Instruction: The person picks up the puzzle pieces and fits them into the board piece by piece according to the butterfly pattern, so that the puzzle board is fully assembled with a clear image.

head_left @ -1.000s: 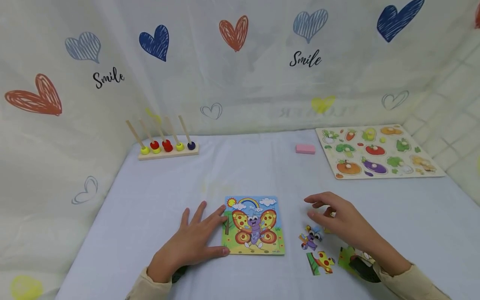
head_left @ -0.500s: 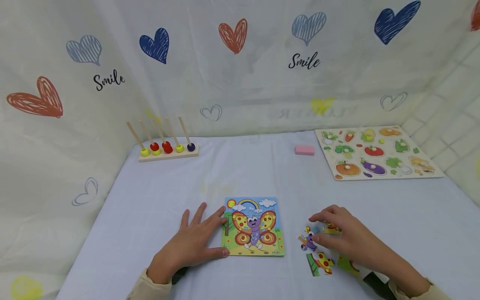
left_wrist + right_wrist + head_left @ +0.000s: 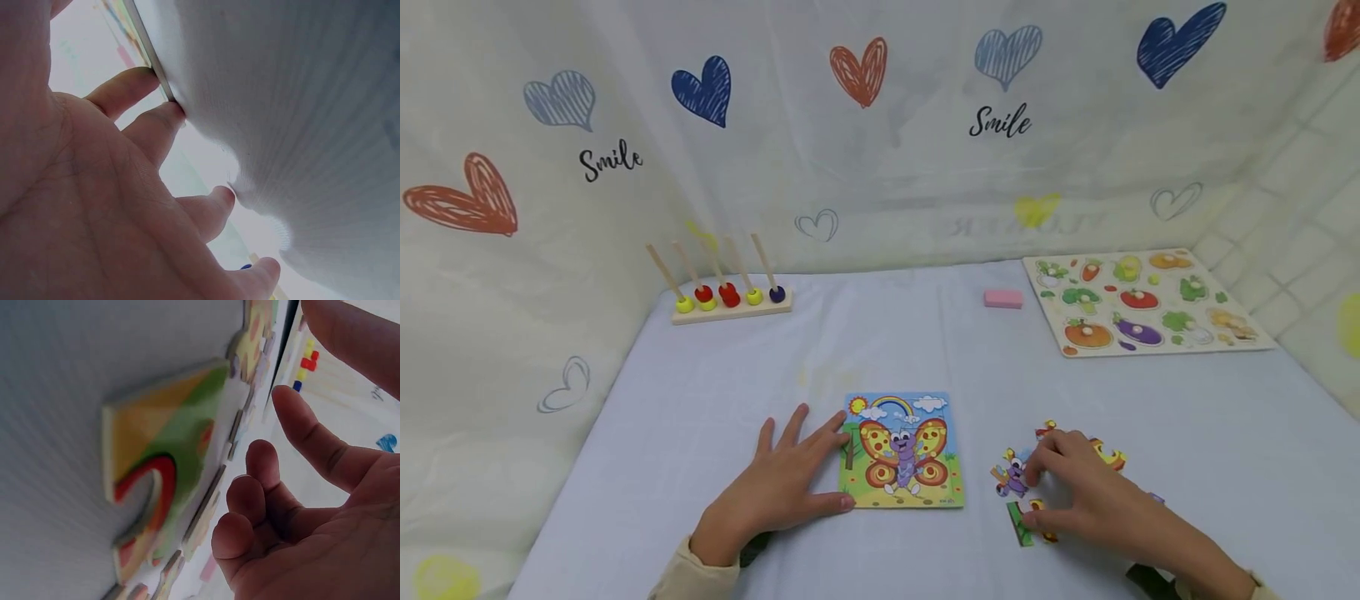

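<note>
The script word "Smile" (image 3: 1000, 122) reads twice on the upper backdrop (image 3: 917, 167). Lower centre, the left hand (image 3: 782, 487), fingers spread, touches the butterfly puzzle's (image 3: 901, 450) left edge. At lower right, the right hand (image 3: 1082, 492), grasping nothing, has dropped nearer the frame's bottom, its thumb over the green-cornered jigsaw piece (image 3: 1019, 527).

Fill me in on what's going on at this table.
A person's left hand rests spread at the left edge of a butterfly board. Their right hand is low over loose puzzle pieces to that board's right, with no piece visibly gripped. A bead rack, pink block and vegetable board sit farther back.
</note>
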{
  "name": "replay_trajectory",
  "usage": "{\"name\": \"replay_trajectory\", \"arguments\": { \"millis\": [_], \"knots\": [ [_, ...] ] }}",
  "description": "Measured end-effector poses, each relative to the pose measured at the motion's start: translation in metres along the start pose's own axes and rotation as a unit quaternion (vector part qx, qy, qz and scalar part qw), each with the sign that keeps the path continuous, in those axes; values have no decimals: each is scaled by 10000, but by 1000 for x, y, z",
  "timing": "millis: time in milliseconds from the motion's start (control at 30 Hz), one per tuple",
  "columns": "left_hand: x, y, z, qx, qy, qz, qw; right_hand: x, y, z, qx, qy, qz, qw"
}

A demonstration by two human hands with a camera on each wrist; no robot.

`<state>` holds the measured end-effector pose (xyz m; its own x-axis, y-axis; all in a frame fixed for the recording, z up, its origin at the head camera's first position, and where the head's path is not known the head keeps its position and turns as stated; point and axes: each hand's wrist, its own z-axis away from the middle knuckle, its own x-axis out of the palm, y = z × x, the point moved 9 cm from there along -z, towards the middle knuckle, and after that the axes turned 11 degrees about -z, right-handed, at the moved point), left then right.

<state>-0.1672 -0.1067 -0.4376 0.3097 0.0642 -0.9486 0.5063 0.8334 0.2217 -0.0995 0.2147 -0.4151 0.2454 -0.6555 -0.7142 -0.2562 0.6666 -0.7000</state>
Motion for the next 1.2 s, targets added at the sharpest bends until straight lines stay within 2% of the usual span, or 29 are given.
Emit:
{"name": "replay_trajectory", "arguments": {
  "millis": [133, 267, 467, 700, 833, 900, 967, 1100, 1200],
  "knots": [
    [1, -1, -1, -24, -13, -12, 10000, 9, 1, 3, 74, -240, -12, 9997],
    [1, -2, -2, -55, 1, -33, 10000, 14, -2, 6, -57, -345, 89, 9993],
    [1, -3, -1, -32, 35, 15, 10000, 19, -5, 8, 2, -517, 200, 9985],
    [3, -3, -1, 42, 76, 34, 10000, 20, -13, 9, -138, -528, 212, 9983],
    [1, -2, -1, 70, 98, 58, 9999, 21, -13, 8, -86, -640, 102, 9979],
    [1, -2, 0, 68, 105, 71, 9999, 20, -13, 6, -162, -672, -11, 9976],
    [0, -2, 0, 64, 98, 87, 9999, 19, -17, 5, -419, -677, -254, 9965],
    [1, -2, 0, 66, 69, 114, 9999, 15, -22, 0, -957, -746, -952, 9880],
    [2, -1, 0, 85, 82, 138, 9998, 15, -21, -4, -894, -886, -1389, 9823]
  ]
}}
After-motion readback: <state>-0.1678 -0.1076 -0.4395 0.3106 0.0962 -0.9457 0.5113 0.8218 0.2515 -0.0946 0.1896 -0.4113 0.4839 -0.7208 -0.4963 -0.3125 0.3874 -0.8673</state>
